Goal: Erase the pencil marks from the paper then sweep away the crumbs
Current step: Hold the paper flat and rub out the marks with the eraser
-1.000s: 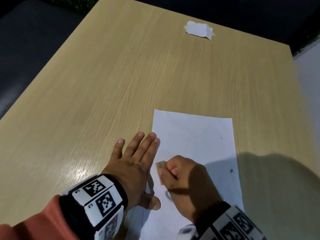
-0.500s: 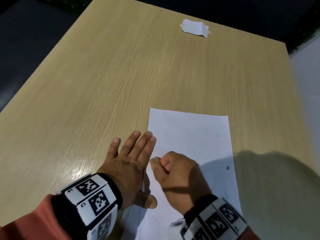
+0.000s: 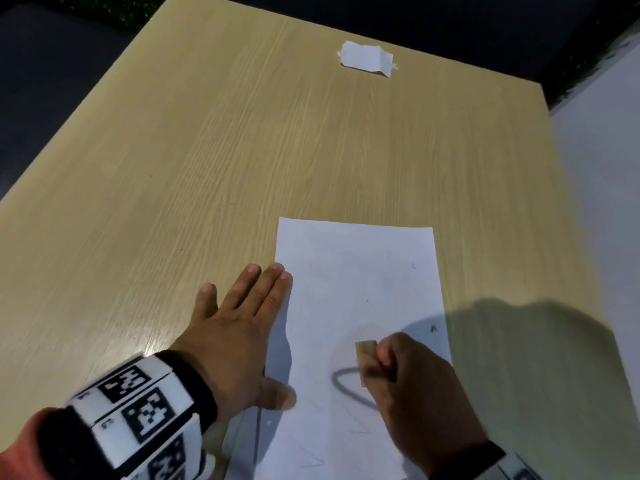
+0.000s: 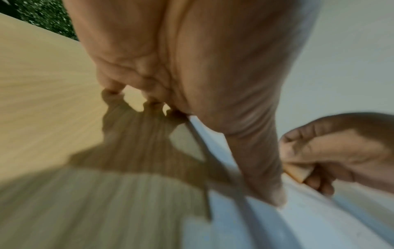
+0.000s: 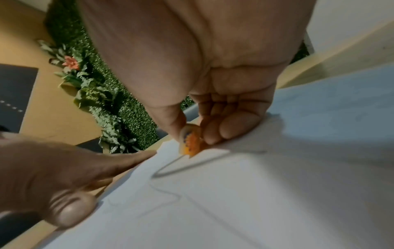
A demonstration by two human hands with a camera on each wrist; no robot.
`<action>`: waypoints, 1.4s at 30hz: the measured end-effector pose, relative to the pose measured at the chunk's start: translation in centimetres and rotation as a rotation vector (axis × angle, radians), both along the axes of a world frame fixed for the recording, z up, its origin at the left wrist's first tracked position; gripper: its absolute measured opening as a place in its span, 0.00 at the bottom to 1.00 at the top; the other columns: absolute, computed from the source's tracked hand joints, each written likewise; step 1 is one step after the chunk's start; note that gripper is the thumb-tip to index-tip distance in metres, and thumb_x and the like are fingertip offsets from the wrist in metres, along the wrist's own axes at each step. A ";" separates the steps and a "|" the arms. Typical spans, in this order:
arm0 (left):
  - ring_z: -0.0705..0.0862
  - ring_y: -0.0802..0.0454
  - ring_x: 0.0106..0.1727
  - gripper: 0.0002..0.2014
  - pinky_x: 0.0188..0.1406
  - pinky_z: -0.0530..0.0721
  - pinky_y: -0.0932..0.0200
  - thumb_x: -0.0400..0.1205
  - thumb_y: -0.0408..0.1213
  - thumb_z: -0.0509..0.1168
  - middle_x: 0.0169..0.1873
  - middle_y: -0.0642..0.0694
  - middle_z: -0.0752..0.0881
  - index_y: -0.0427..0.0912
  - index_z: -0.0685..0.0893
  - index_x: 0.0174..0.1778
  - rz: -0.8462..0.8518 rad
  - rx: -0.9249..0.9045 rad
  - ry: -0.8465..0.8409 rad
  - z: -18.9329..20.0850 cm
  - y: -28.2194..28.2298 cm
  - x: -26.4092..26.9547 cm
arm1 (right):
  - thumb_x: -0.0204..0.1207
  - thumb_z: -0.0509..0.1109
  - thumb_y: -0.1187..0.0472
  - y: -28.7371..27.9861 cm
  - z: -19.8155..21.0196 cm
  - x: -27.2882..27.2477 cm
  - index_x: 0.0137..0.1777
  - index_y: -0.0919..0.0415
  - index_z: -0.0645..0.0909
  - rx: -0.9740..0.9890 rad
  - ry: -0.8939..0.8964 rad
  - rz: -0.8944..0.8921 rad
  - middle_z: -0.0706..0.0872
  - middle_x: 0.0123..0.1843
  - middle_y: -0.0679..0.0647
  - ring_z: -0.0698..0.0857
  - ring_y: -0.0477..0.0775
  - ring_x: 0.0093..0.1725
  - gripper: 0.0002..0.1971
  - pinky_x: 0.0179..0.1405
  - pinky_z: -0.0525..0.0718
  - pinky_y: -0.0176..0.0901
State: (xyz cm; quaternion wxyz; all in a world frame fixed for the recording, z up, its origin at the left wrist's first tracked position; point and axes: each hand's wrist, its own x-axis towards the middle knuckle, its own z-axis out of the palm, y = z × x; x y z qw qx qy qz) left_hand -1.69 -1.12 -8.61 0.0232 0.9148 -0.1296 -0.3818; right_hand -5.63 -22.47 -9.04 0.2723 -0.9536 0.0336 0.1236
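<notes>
A white sheet of paper (image 3: pixel 356 285) lies on the wooden table (image 3: pixel 207 168), near its front edge. A dark curved pencil mark (image 3: pixel 341 381) shows on its lower part, with fainter zigzag lines (image 5: pixel 168 197) below. My right hand (image 3: pixel 412 375) pinches a small tan eraser (image 3: pixel 365 358) between thumb and fingers, with the eraser (image 5: pixel 190 143) down on the paper at the mark. My left hand (image 3: pixel 242 320) lies flat, fingers straight, across the paper's left edge, thumb (image 4: pixel 266 176) pressing on the sheet. Small dark specks (image 3: pixel 433 328) dot the paper's right side.
A small crumpled scrap of white paper (image 3: pixel 367 58) lies at the far side of the table. The table's right edge (image 3: pixel 554 168) borders a pale floor. A hedge wall with a flower (image 5: pixel 70 62) stands beyond the table in the right wrist view.
My right hand with the eraser has slid rightward away from my left hand, uncovering the dark curved pencil mark. My left hand stays pressed flat on the paper's edge.
</notes>
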 end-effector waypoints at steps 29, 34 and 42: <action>0.12 0.50 0.70 0.68 0.76 0.24 0.45 0.58 0.83 0.50 0.66 0.49 0.09 0.43 0.10 0.66 -0.062 0.021 0.016 -1.0 -3.4 -1.4 | 0.79 0.58 0.43 3.1 -0.9 0.0 0.32 0.53 0.69 0.077 -0.078 0.088 0.73 0.29 0.46 0.71 0.45 0.32 0.19 0.34 0.67 0.36; 0.12 0.51 0.69 0.68 0.76 0.25 0.45 0.56 0.85 0.48 0.66 0.50 0.09 0.45 0.08 0.65 -0.077 -0.005 0.018 -1.1 -3.2 -1.4 | 0.78 0.64 0.50 1.1 -1.3 -0.2 0.28 0.52 0.67 0.095 -0.037 0.030 0.71 0.25 0.46 0.73 0.43 0.28 0.18 0.30 0.67 0.30; 0.12 0.51 0.70 0.63 0.76 0.25 0.45 0.61 0.82 0.45 0.67 0.49 0.09 0.43 0.09 0.66 -0.070 0.003 0.004 -1.2 -3.1 -1.6 | 0.78 0.67 0.59 2.3 -0.6 -0.8 0.29 0.52 0.70 0.251 0.037 0.144 0.70 0.26 0.47 0.75 0.37 0.26 0.16 0.25 0.68 0.23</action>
